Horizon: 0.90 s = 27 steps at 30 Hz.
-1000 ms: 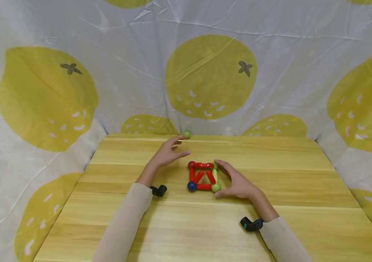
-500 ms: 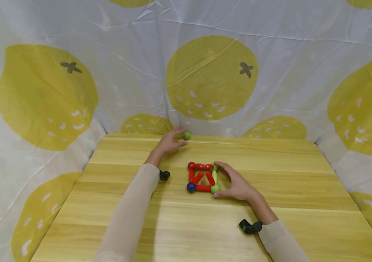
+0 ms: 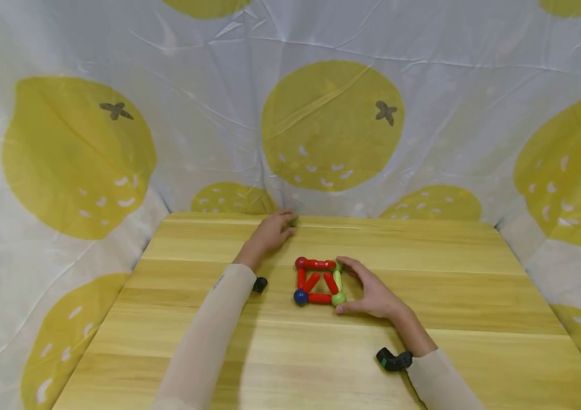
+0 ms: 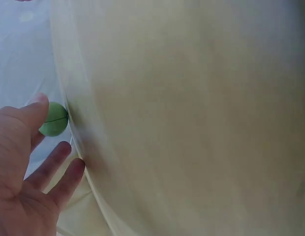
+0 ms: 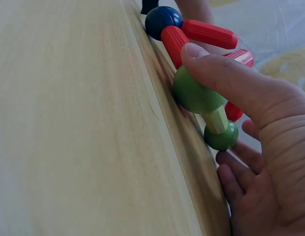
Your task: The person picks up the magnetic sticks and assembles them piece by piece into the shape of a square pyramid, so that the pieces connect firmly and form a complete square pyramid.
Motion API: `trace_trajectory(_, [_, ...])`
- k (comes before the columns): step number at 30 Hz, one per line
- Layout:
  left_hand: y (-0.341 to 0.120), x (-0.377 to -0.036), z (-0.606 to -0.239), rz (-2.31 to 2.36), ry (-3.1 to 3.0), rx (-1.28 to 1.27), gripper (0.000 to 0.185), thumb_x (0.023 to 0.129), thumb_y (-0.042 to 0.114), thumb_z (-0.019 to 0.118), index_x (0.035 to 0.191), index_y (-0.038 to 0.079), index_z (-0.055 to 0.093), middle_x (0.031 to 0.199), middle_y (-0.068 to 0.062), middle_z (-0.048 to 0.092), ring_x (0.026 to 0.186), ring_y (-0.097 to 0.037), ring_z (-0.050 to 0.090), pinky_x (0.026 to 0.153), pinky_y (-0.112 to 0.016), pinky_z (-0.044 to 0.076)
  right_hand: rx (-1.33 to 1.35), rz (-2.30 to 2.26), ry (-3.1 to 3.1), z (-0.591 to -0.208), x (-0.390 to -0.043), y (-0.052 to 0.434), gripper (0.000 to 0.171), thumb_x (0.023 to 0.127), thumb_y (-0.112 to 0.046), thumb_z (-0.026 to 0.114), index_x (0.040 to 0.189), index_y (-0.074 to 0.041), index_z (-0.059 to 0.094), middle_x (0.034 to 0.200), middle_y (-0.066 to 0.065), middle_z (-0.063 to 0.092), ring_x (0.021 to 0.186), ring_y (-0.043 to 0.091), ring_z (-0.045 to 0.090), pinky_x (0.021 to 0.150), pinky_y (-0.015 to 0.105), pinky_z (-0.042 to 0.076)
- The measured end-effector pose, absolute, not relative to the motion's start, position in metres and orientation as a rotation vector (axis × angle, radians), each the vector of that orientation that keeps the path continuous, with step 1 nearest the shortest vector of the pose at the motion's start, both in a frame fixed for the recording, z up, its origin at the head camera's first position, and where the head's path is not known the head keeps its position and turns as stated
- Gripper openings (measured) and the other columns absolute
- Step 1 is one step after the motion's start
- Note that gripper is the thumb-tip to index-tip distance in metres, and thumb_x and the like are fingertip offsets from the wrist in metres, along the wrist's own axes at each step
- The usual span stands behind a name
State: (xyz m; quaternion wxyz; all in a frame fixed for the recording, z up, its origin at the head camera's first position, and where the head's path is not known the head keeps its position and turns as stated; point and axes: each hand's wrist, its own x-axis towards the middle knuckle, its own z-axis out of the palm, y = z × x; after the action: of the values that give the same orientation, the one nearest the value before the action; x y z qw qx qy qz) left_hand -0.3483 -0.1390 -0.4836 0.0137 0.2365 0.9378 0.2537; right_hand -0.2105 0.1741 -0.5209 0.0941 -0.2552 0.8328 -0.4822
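The left hand [image 3: 270, 230] is reaching to the far edge of the wooden table [image 3: 423, 341], its fingers loosely spread and one fingertip touching a small green ball [image 4: 54, 119] without closing round it; the ball is sitting right at the table's back edge, against the lemon-print cloth [image 3: 331, 125]. The right hand [image 3: 369, 290] is resting beside a stick-and-ball frame [image 3: 318, 280], thumb pressing on its near green ball [image 5: 197, 93] and fingers lying against the far one, steadying its right side. The frame is standing near the table's middle, red sticks joining a blue ball [image 3: 299, 296] and a red one. The cloth is closing in the back and sides; bare wood is lying open toward the near edge and to the right.
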Motion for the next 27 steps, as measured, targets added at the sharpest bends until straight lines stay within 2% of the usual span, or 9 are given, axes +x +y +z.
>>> trace_trajectory(3, [-0.14,-0.346,-0.484,0.814,2.953,0.712,0.035,0.102,0.02,0.067,0.135,0.008,0.066,0.145,-0.013,0.06,0.138,-0.034,0.054,0.118,-0.046,0.042,-0.757,-1.441,2.473,-0.522,-0.211,0.174,0.115,0.069,-0.039,0.098,0.161,-0.023,0.031,0.163,0.005,0.039,0.149,0.032,0.041,0.122,0.053,0.032])
trace_trajectory(6, [-0.145,-0.344,-0.487,0.819,2.952,0.69,0.03,0.099,0.021,0.071,0.126,0.007,0.071,0.135,-0.011,0.067,0.132,-0.032,0.058,0.116,-0.044,0.044,-0.751,-1.434,2.477,-0.523,-0.213,0.174,0.115,0.068,-0.039,0.098,0.161,-0.025,0.031,0.162,0.003,0.04,0.149,0.03,0.042,0.122,0.052,0.032])
trace_trajectory(12, [-0.156,-0.336,-0.491,1.021,2.867,0.536,0.043,0.093,0.027,0.079,0.13,0.007,0.069,0.13,-0.01,0.068,0.119,-0.027,0.064,0.106,-0.042,0.052,-0.753,-1.438,2.473,-0.525,-0.212,0.175,0.114,0.069,-0.038,0.098,0.161,-0.025,0.031,0.163,0.004,0.039,0.149,0.032,0.041,0.122,0.054,0.031])
trace_trajectory(14, [-0.159,-0.331,-0.491,1.122,2.837,0.493,0.044,0.091,0.027,0.081,0.128,0.007,0.07,0.125,-0.01,0.07,0.112,-0.025,0.067,0.099,-0.041,0.056,-0.741,-1.449,2.466,-0.525,-0.212,0.175,0.113,0.069,-0.037,0.098,0.16,-0.026,0.032,0.163,0.004,0.038,0.149,0.031,0.04,0.122,0.054,0.03])
trace_trajectory(19, [-0.161,-0.318,-0.491,1.262,2.792,0.49,0.039,0.091,0.032,0.081,0.123,0.011,0.074,0.114,-0.004,0.075,0.104,-0.02,0.072,0.093,-0.036,0.06,-0.74,-1.47,2.454,-0.525,-0.211,0.176,0.112,0.069,-0.035,0.098,0.16,-0.023,0.033,0.163,0.005,0.038,0.15,0.032,0.039,0.122,0.056,0.029])
trace_trajectory(23, [-0.157,-0.306,-0.489,1.347,2.749,0.608,0.041,0.09,0.034,0.081,0.124,0.012,0.074,0.115,-0.001,0.075,0.104,-0.017,0.072,0.093,-0.033,0.06,-0.742,-1.46,2.464,-0.523,-0.211,0.175,0.112,0.07,-0.035,0.097,0.16,-0.022,0.033,0.163,0.005,0.038,0.15,0.032,0.039,0.122,0.056,0.03])
trace_trajectory(27, [-0.15,-0.292,-0.484,1.464,2.666,0.709,0.042,0.089,0.027,0.082,0.126,0.009,0.073,0.122,-0.003,0.074,0.106,-0.018,0.072,0.096,-0.031,0.059,-0.74,-1.433,2.475,-0.521,-0.21,0.174,0.113,0.07,-0.038,0.097,0.161,-0.022,0.032,0.164,0.003,0.037,0.15,0.031,0.04,0.122,0.055,0.031])
